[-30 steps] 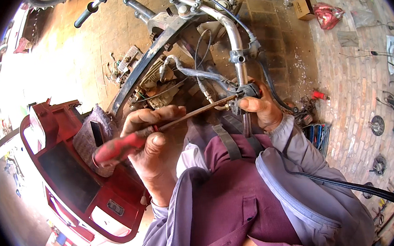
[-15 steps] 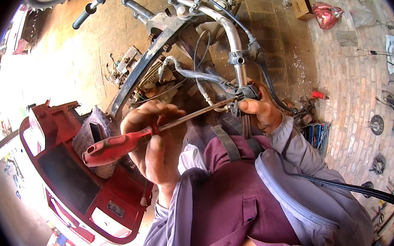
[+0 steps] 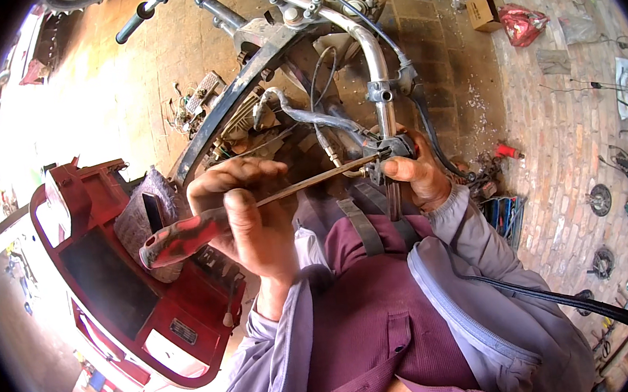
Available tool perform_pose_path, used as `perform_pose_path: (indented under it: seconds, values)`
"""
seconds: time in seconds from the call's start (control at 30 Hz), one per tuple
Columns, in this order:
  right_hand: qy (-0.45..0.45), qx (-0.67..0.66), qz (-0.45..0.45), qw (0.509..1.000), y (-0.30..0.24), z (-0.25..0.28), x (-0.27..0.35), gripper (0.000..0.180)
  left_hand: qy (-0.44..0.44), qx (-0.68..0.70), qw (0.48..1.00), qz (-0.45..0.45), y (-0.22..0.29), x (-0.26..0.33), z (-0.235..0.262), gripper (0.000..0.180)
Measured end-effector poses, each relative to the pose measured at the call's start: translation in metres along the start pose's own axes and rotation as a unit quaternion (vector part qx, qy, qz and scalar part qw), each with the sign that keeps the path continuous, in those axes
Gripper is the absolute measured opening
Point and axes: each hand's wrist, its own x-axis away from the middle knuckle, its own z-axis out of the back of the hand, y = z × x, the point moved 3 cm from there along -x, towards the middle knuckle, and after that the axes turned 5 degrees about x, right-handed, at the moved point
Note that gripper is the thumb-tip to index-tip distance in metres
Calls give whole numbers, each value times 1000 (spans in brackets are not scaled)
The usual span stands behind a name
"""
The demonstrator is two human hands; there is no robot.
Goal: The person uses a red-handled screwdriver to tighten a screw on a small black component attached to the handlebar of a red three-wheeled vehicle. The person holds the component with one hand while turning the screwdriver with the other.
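Observation:
A screwdriver (image 3: pixel 181 240) with a worn red and black handle lies across my left hand (image 3: pixel 261 227), thumb pressed on top of the handle and fingers curled behind it. Its long shank runs right, and the tip meets a dark switch housing (image 3: pixel 393 146) near the end of a chrome handlebar (image 3: pixel 371 49). From the right side my right hand (image 3: pixel 423 175) grips that housing, thumb in front. The other fingers are mostly hidden behind it. Beside the housing, a metal-ended cable (image 3: pixel 334 157) comes in from the left.
The motorcycle frame (image 3: pixel 237 91) stands ahead of me, with cables hanging off the bar. At left is a red body panel (image 3: pixel 113 288) carrying a phone (image 3: pixel 152 210) on wrap. A cardboard box (image 3: pixel 483 12), a red plastic bag (image 3: pixel 523 24) and scattered parts lie on the brick floor at right.
My left thumb has shifted up onto the screwdriver handle, and the handle has turned and moved slightly right. The tip stays at the housing; my right hand holds its place.

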Motion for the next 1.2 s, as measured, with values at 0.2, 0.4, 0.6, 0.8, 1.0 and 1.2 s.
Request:
perform_pose_path:
  seconds: [0.2,0.4,0.6,0.8,1.0,1.2]
  values:
    - [-3,-21,-10,1000,-1,-3,2,53,-47,-90,994,30,30,-5,-7,13]
    - [-28,11,8,1000,2,1,-3,44,-287,-414,854,131,-25,-2,-24,25]
    - [-57,57,15,997,8,8,-7,42,-332,-415,825,193,-42,-1,-28,24]
    - [-46,24,15,999,-1,0,-3,44,-371,-441,793,198,-40,-7,-35,23]
    - [-43,22,13,999,5,4,-5,46,-374,-436,789,217,-44,-8,-35,22]
    - [-60,-15,6,998,15,9,-5,51,-415,-446,779,151,-42,-12,-43,23]
